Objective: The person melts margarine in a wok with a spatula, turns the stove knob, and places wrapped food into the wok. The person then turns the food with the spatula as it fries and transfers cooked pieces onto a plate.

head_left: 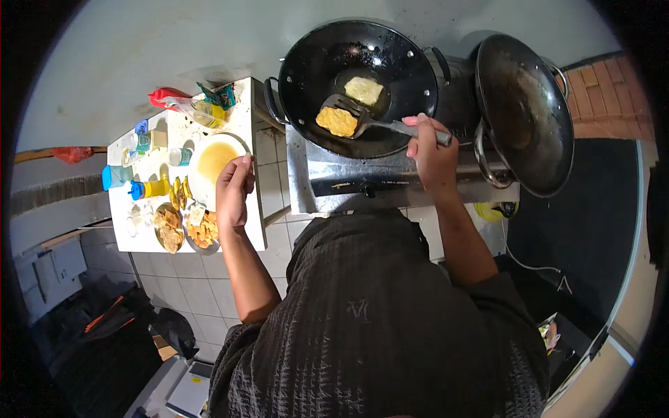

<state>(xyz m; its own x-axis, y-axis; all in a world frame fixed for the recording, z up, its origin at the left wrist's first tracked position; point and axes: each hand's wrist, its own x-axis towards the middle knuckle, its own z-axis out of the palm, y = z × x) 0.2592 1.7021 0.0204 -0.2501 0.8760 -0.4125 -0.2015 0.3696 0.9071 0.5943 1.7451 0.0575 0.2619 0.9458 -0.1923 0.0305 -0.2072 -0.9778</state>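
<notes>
My right hand (433, 155) is closed around the handle of a slotted metal spatula (380, 125). A golden fried piece (337, 122) rests on the spatula's blade, inside a black wok (300, 76). Beside it a paler battered piece (364, 90) lies in oil at the wok's bottom. My left hand (235, 188) is curled with thumb and fingertips pressed together, at the edge of a white bowl (240, 139) of yellowish batter (214, 160). Whether those fingers grip the bowl's rim or some small thing, I cannot make out.
A second large wok (519, 111) leans right of the stove (334, 184). On the white table (240, 104) at left are bananas (180, 194), a plate of orange-brown pieces (202, 228), fried food (168, 230), a yellow bottle with blue cap (150, 189) and food packets (209, 113).
</notes>
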